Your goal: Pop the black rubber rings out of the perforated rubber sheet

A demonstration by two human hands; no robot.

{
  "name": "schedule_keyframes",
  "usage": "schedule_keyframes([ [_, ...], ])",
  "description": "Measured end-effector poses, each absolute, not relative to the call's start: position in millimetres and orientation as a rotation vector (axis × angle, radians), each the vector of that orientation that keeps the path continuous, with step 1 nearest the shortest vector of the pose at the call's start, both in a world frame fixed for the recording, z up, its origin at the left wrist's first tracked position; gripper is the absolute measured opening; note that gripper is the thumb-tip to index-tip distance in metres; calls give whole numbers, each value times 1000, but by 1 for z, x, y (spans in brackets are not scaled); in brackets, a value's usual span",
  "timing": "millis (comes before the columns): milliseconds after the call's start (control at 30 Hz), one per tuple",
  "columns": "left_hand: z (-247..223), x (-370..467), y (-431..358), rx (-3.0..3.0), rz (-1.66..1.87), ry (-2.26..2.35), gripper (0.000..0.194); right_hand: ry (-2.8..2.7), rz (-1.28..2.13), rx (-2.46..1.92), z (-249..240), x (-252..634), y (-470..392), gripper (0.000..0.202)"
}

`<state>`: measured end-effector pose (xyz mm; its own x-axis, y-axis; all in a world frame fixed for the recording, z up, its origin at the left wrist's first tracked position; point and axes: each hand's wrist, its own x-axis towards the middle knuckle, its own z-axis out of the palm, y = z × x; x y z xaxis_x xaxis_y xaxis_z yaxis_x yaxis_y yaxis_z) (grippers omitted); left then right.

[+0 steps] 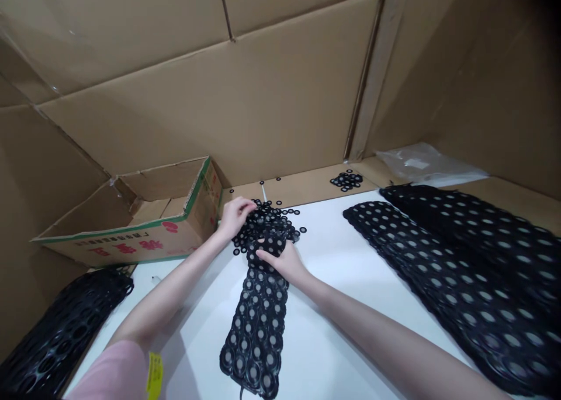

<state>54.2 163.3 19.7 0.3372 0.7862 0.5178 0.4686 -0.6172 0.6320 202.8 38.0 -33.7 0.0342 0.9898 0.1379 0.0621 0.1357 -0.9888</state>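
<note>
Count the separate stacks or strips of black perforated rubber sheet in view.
3: one strip under the right hand at centre, a stack at right, another at bottom left. Sheets inside each stack cannot be counted.

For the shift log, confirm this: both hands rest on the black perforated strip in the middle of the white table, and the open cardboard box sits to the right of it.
Wrong on the box. The head view shows the cardboard box left of the black perforated strip. The left hand and right hand do rest on it, on the white table.

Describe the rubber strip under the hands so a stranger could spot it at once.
On the white table, between the open cardboard box and the wide black sheets, lies a narrow black strip. Unlike them, it runs toward the viewer and ends in loose rings.
</note>
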Motion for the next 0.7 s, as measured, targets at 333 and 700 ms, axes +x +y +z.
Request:
schedule_keyframes([
  [333, 14, 61, 99, 2706, 1119, 492, 24, -1317, 1040, -1136, -35, 204, 43, 17],
  [700, 3, 80, 91, 2444, 1066, 648, 28, -1387, 1012, -1162, -36, 201, 44, 16],
])
